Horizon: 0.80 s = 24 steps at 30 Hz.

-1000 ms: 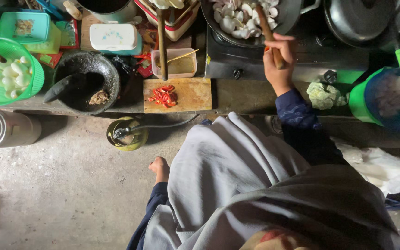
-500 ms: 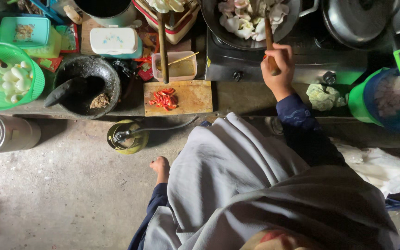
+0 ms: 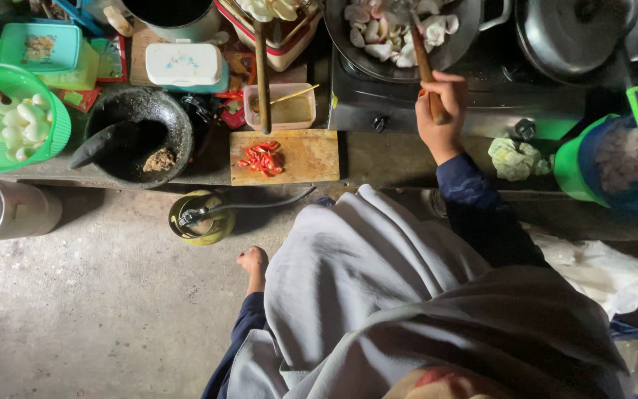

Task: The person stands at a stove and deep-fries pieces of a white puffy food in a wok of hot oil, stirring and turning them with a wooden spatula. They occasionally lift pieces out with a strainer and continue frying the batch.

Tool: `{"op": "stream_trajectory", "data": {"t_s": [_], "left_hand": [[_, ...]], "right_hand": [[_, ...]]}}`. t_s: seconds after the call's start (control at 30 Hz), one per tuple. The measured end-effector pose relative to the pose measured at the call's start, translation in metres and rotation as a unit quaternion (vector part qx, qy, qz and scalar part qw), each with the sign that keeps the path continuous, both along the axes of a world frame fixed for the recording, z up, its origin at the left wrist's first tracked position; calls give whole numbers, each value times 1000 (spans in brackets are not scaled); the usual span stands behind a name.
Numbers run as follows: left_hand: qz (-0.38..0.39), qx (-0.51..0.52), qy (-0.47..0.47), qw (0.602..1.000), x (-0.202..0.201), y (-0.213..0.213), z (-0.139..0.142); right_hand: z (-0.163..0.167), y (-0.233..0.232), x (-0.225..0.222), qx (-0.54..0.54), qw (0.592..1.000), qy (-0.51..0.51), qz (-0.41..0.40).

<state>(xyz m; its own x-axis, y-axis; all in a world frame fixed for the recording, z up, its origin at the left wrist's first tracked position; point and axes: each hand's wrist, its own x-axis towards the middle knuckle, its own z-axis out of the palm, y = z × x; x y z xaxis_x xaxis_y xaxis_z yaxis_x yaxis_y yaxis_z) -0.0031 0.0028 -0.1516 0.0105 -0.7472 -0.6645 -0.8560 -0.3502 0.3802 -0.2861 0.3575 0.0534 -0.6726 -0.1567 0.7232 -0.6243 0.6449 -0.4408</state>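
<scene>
Wooden and pale brown, the spatula handle sits clenched in our right hand, fingers wrapped fully around its lower end. Its far end reaches up toward twelve o'clock into the dark wok on the stove, where it is buried among pale white slices of food.

Compared with a second ago, the handle now stands steeper: back then it leaned toward eleven o'clock across the pan, and half a second ago it was already swinging upright. Our hand has shifted a little with it, and the white slices lie bunched differently at the near side of the wok. We read that as one stirring stroke carried through, so the food is being turned rather than left to sit.

Our left hand is not in view; the grey cloth of our clothing covers that side, so we cannot tell whether it holds anything.

Nothing else has moved. At about nine o'clock from our hand lies the wooden cutting board with sliced red chilli on it, untouched. Further to nine o'clock stands the black stone mortar with its pestle resting inside beside a bit of brown paste. At three o'clock sits a green and blue basket, well apart from our hand. A lidded pan stands at one o'clock, beside the wok.
</scene>
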Motion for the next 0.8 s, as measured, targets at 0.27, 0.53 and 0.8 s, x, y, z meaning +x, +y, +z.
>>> {"op": "stream_trajectory", "data": {"t_s": [0.27, 0.53, 0.8], "left_hand": [[56, 13, -41, 998, 1, 1, 13], [28, 5, -33, 999, 1, 0, 15], [55, -4, -15, 998, -2, 2, 25]], "right_hand": [[-8, -12, 0, 34, 997, -29, 58], [13, 36, -13, 22, 998, 36, -38], [23, 35, -29, 16, 999, 20, -43]]}}
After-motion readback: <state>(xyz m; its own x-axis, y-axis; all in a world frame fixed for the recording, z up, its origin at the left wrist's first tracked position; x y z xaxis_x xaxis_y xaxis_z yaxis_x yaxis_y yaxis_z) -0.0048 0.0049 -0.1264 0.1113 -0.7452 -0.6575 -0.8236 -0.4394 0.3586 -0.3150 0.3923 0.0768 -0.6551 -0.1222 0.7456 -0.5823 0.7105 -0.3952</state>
